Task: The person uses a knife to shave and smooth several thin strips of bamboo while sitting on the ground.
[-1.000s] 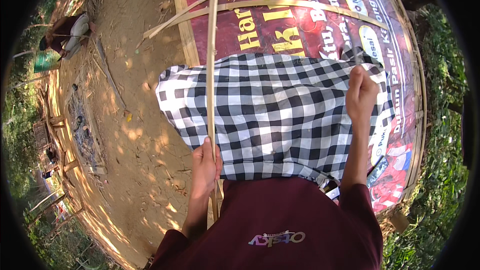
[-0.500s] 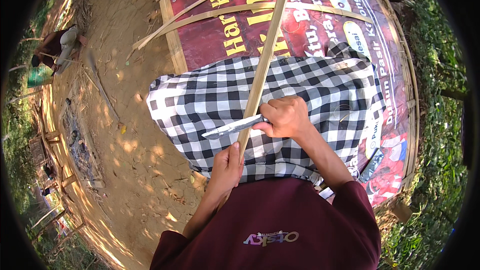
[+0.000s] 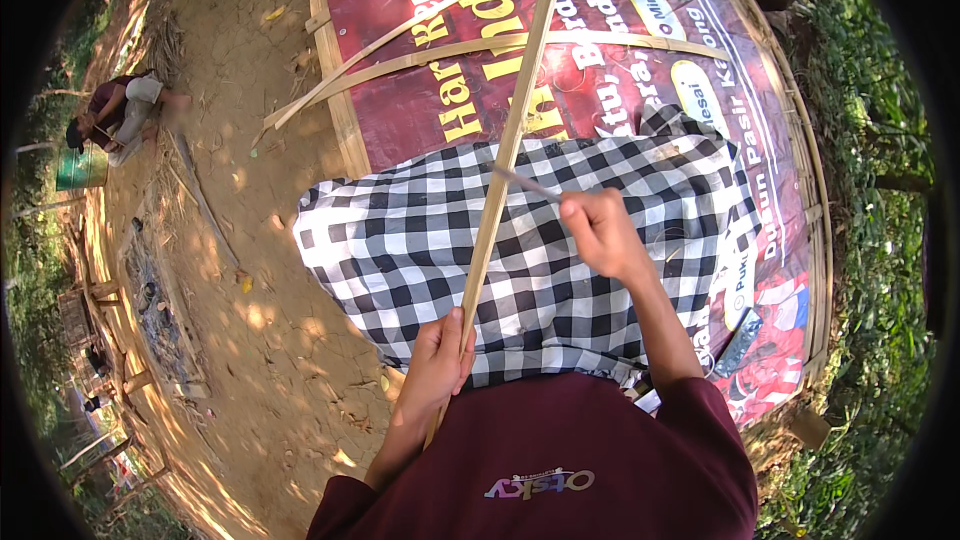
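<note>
A long, pale bamboo strip [image 3: 509, 145] runs from my body away over my lap. Near its close end my left hand [image 3: 437, 355] is closed round it. My right hand [image 3: 602, 230], closed on the handle of a knife [image 3: 527, 183], is right of the strip. The blade points left, its tip at the strip's edge; whether it touches I cannot tell. Under both hands a black and white checked cloth [image 3: 540, 240] covers my lap.
Beneath the cloth lies a dark red printed banner [image 3: 385, 130] edged with bamboo. Two thin bamboo strips [image 3: 420, 62] cross on it. Bare earth [image 3: 270, 290] stretches left, where another person [image 3: 125, 115] sits low. Green plants [image 3: 880, 240] grow at the right.
The knife has moved up and to the right from across the strip, its blade now seen nearly edge-on. My left hand still grips the strip, slightly lower in view. The other person has shifted posture.
</note>
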The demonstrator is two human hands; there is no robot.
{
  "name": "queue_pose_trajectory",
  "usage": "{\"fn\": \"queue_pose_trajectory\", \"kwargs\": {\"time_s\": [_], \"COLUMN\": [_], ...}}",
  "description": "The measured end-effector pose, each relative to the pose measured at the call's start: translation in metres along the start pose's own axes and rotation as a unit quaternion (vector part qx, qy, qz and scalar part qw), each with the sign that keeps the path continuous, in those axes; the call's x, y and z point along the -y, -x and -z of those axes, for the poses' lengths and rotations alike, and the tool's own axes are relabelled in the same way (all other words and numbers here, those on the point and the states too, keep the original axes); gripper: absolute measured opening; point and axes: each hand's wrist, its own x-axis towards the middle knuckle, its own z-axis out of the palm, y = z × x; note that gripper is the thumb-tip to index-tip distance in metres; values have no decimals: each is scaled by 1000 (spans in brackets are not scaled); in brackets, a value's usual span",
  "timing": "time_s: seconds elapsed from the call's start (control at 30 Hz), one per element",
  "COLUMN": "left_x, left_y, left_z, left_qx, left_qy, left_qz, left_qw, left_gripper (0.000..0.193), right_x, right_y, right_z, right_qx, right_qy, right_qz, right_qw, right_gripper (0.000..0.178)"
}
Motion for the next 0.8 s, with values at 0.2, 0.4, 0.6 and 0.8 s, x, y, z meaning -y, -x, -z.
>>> {"fn": "queue_pose_trajectory", "kwargs": {"time_s": [0.2,0.4,0.6,0.8], "left_x": [1,23,34,11], "left_y": [-3,27,34,-3], "left_z": [-5,-8,-2,-1], "left_qx": [-2,50,57,-12], "left_qy": [-33,-108,-147,-62], "left_qz": [19,55,50,-14], "left_qw": [999,991,986,998], "left_gripper": [50,50,52,50], "right_x": [16,-67,-87,-62], "right_y": [15,-77,-57,-7], "right_z": [-26,111,148,45], "right_qx": [20,-384,-413,-250], "right_qy": [265,364,87,-76], "right_qz": [178,-77,-78,-80], "right_qw": [947,845,903,962], "right_gripper": [42,47,61,49]}}
